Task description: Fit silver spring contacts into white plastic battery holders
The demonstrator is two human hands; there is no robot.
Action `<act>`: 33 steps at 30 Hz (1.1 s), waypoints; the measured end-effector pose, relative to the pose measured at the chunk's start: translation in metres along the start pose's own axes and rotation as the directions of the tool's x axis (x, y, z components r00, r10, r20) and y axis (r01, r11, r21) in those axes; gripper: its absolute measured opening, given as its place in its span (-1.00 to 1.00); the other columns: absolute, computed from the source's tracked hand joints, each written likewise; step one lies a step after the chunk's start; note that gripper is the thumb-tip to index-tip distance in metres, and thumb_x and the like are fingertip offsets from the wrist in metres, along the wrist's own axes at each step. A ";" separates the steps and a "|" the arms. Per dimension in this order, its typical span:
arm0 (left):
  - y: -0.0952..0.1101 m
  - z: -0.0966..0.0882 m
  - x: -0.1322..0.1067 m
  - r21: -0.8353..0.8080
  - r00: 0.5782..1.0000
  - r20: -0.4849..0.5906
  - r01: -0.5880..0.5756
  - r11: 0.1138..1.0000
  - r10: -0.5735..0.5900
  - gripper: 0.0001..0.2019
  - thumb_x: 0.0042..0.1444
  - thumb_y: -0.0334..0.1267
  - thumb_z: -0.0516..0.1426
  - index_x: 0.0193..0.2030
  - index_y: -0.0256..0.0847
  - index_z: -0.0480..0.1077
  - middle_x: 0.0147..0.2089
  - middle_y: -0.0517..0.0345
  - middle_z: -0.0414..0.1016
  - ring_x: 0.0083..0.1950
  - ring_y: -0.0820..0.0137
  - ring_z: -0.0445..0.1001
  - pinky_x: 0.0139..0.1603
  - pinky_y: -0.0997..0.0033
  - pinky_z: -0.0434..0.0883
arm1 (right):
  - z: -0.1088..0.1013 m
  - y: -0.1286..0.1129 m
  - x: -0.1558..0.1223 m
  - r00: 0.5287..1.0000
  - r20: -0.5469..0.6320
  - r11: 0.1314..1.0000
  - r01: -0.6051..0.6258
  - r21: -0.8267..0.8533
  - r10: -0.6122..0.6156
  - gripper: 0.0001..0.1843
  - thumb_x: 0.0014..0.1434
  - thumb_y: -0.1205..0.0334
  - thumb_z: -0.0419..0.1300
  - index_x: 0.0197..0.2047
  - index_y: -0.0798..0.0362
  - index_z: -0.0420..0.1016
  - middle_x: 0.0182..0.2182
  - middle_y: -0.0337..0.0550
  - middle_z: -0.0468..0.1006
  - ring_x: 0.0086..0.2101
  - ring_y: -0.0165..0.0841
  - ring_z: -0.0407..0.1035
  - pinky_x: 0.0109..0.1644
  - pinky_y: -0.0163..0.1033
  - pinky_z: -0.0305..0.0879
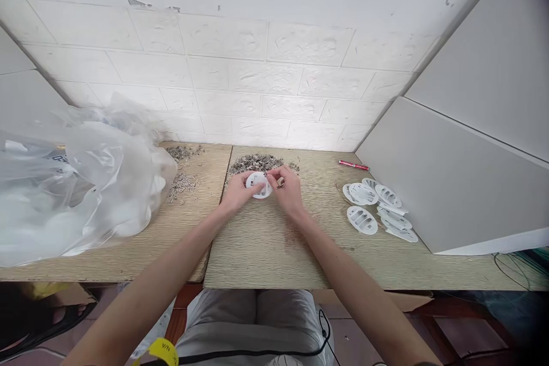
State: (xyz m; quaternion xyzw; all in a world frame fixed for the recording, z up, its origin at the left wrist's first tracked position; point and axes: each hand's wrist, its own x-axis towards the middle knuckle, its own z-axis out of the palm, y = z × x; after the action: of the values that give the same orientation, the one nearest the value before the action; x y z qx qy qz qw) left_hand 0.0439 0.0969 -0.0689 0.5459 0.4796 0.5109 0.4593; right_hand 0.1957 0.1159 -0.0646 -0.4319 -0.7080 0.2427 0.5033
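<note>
Bright even light, glare on white wall (266,40), wide-angle bending, dark corners

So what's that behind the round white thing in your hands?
A heap of small grey metal bits lies on the table behind the white disc. The left hand and right hand cover its near edge, so that part is hidden.
</note>
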 end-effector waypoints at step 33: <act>-0.002 0.006 -0.001 -0.040 0.995 -0.094 0.040 0.998 -0.044 -0.82 -0.13 -0.17 0.26 -0.45 -0.25 0.52 -0.47 0.13 0.55 -0.46 0.40 0.46 -0.45 0.43 0.37 | 0.006 0.002 0.000 0.904 0.269 0.810 -0.420 0.409 0.333 -0.69 -0.16 0.14 0.36 -0.34 0.06 0.42 -0.47 -0.28 0.42 -0.45 -0.44 0.28 -0.39 -0.30 0.26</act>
State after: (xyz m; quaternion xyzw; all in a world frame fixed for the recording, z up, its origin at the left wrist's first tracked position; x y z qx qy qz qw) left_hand 0.0496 0.0963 -0.0712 0.5017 0.5026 0.5356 0.4570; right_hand 0.1910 0.1174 -0.0682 -0.4089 -0.5740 0.5364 0.4644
